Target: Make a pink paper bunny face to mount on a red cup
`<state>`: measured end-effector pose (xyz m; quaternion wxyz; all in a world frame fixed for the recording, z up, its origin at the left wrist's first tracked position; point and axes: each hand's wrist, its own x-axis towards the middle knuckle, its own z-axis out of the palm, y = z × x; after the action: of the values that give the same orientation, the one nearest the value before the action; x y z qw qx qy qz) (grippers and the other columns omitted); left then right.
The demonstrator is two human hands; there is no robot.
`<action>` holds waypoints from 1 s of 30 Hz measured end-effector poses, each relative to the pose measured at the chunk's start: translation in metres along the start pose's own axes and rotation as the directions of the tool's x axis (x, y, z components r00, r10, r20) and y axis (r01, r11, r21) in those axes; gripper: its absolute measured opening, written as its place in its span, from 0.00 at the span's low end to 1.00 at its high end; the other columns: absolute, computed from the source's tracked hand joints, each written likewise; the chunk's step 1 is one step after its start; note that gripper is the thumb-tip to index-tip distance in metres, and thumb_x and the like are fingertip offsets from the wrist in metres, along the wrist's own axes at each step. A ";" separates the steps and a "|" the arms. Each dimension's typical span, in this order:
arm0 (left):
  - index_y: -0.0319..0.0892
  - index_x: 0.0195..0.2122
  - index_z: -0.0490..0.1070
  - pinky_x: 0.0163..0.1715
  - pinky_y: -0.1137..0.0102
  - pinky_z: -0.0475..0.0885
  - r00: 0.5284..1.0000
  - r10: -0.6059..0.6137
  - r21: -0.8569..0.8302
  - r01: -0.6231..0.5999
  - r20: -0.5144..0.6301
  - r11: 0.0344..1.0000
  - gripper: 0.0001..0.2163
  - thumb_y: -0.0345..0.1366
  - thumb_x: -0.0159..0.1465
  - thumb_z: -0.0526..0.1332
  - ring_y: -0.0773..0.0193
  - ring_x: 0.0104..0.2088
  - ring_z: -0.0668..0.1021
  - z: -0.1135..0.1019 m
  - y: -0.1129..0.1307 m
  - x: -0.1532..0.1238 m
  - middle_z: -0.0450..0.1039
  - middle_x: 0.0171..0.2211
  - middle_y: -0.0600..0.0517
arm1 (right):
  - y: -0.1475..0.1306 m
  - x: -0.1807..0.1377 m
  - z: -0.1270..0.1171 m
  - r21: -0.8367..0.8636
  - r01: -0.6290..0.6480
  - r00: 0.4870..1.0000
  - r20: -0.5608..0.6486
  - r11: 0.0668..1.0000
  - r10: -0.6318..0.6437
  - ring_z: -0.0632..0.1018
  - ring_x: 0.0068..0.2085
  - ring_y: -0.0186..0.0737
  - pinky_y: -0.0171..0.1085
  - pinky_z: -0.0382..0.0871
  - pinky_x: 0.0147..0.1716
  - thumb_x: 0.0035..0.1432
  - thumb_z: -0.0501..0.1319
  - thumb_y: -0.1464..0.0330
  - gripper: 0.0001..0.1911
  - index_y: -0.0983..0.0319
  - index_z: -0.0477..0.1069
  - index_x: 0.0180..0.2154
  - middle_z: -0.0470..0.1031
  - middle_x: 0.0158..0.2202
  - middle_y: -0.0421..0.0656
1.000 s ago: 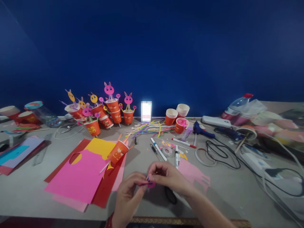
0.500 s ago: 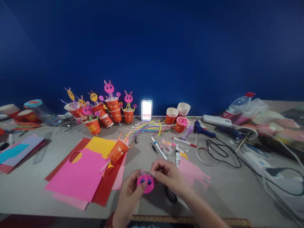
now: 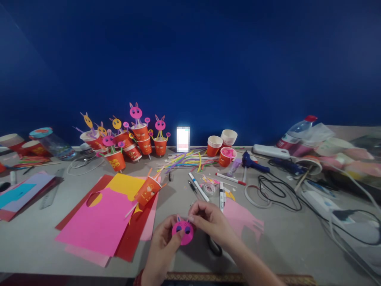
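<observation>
A round pink paper face (image 3: 183, 232) with two dark eyes and small ears is held up between both hands near the table's front edge. My left hand (image 3: 162, 248) pinches its left rim with thumb and fingers. From the right, my right hand (image 3: 210, 224) has its fingertips closed on the face's upper right edge. Under my right wrist lie black scissors (image 3: 214, 247). An orange paper cup (image 3: 148, 190) with sticks through it lies tilted on the coloured paper just beyond my hands.
Pink, yellow and red paper sheets (image 3: 101, 222) cover the table (image 3: 291, 242) to the left. Several orange cups with rabbit faces (image 3: 131, 139) stand at the back, beside coloured straws (image 3: 186, 159), markers (image 3: 199, 186), stacked cups (image 3: 222, 145), a blue glue gun (image 3: 253, 163) and black cables (image 3: 276, 190).
The pink piece, edge-on and pinched a second ago, has been turned so that its face with two eyes shows. Both hands stay in much the same place.
</observation>
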<state>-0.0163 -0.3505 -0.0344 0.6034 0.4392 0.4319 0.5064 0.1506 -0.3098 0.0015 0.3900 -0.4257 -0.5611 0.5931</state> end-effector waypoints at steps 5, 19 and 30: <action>0.40 0.35 0.74 0.34 0.73 0.67 1.000 0.008 -0.008 -0.008 0.001 1.000 0.11 0.43 0.61 0.66 0.63 0.33 0.71 0.000 -0.003 -0.001 0.70 0.30 0.51 | -0.001 -0.001 0.001 0.052 -0.014 1.000 0.007 0.999 0.014 0.70 0.26 0.34 0.32 0.63 0.27 0.51 0.67 0.55 0.18 0.63 0.70 0.27 0.69 0.23 0.37; 0.40 0.34 0.74 0.35 0.73 0.68 1.000 0.003 -0.021 -0.003 -0.014 1.000 0.10 0.42 0.60 0.67 0.63 0.33 0.71 -0.001 -0.005 0.000 0.71 0.31 0.51 | -0.006 -0.003 0.001 0.188 -0.071 0.997 0.036 0.980 0.066 0.70 0.27 0.35 0.34 0.64 0.30 0.50 0.67 0.59 0.13 0.63 0.72 0.26 0.70 0.24 0.38; 0.40 0.33 0.74 0.33 0.74 0.68 0.999 0.004 -0.029 -0.005 -0.034 1.000 0.11 0.43 0.59 0.68 0.64 0.32 0.71 0.000 -0.005 0.000 0.70 0.29 0.52 | 0.003 -0.004 0.006 0.051 0.017 1.000 -0.009 0.999 -0.017 0.66 0.28 0.35 0.34 0.58 0.29 0.55 0.63 0.57 0.16 0.62 0.69 0.26 0.65 0.24 0.37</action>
<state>-0.0153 -0.3515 -0.0394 0.6012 0.4227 0.4338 0.5212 0.1460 -0.3155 -0.0010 0.4083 -0.4133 -0.5478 0.6020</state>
